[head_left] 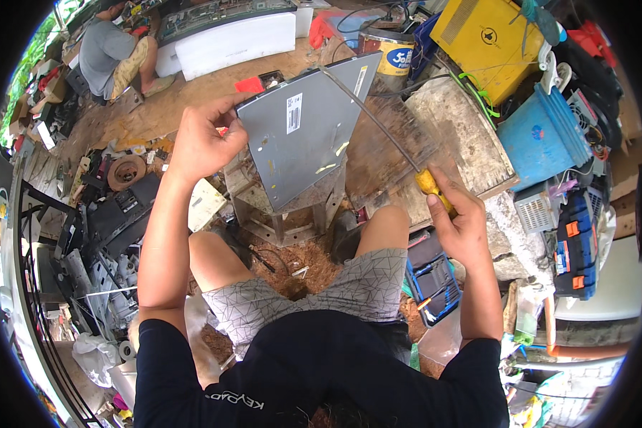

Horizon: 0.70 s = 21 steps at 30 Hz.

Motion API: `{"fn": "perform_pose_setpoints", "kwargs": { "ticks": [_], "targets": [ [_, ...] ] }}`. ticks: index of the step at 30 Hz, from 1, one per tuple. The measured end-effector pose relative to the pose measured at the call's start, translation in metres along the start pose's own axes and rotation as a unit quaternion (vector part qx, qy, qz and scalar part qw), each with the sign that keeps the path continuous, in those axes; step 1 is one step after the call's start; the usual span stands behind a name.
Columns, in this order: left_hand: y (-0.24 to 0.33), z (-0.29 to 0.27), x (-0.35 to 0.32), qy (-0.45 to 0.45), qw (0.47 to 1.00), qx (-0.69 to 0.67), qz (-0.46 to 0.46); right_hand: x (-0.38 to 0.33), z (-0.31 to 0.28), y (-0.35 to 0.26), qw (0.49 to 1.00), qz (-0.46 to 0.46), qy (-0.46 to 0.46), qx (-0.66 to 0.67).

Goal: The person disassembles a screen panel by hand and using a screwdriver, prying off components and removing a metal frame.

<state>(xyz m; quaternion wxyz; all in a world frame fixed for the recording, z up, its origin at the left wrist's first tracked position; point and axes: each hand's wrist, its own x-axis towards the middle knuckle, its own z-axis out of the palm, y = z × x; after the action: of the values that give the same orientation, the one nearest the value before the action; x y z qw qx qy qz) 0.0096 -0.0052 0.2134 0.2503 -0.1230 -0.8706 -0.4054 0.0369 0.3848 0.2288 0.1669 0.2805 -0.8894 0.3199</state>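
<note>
1. Nearest the lens, at the bottom centre of the frame, a seated person's black shirt and grey patterned shorts fill the foreground, bare knees apart above reddish dirt.

2. At centre, a flat grey metal panel, seemingly the casing of an electronic device and bearing a white label, stands tilted on its edge atop a small metal stand.

3. The left hand, upper left of centre, is closed on the panel's left edge, fingers curled over it and thumb against the rim, steadying it.

4. The right hand, right of centre, is wrapped in a fist around the yellow handle of a long screwdriver; its thin shaft runs up and left, with the tip meeting the panel's upper right corner.

5. Behind the shaft, a weathered, dirty wooden board lies flat on a concrete block.

6. Lower right of centre, just beside the right knee, an open blue tool case lies on the ground.

7. At right, a blue plastic bucket sits beside a yellow metal box in the upper right.

8. In the upper left, another person in a grey shirt sits on the plywood floor, well apart from the work.

9. A white appliance housing lies along the top centre.
</note>
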Motion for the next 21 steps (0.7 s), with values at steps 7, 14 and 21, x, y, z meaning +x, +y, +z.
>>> {"fn": "perform_pose_setpoints", "kwargs": {
  "ticks": [7,14,21],
  "targets": [
    [-0.001,0.0,0.0,0.001,1.0,0.011,0.0,-0.006,-0.004,-0.004,0.999,0.025,0.003,-0.021],
    [-0.001,-0.002,0.001,-0.009,1.0,0.005,0.004,-0.003,-0.005,-0.006,0.999,0.022,0.002,-0.023],
    [-0.007,0.0,0.001,0.014,1.0,-0.007,0.022,-0.003,-0.01,-0.015,0.997,-0.003,0.002,-0.071]
  ]
}}
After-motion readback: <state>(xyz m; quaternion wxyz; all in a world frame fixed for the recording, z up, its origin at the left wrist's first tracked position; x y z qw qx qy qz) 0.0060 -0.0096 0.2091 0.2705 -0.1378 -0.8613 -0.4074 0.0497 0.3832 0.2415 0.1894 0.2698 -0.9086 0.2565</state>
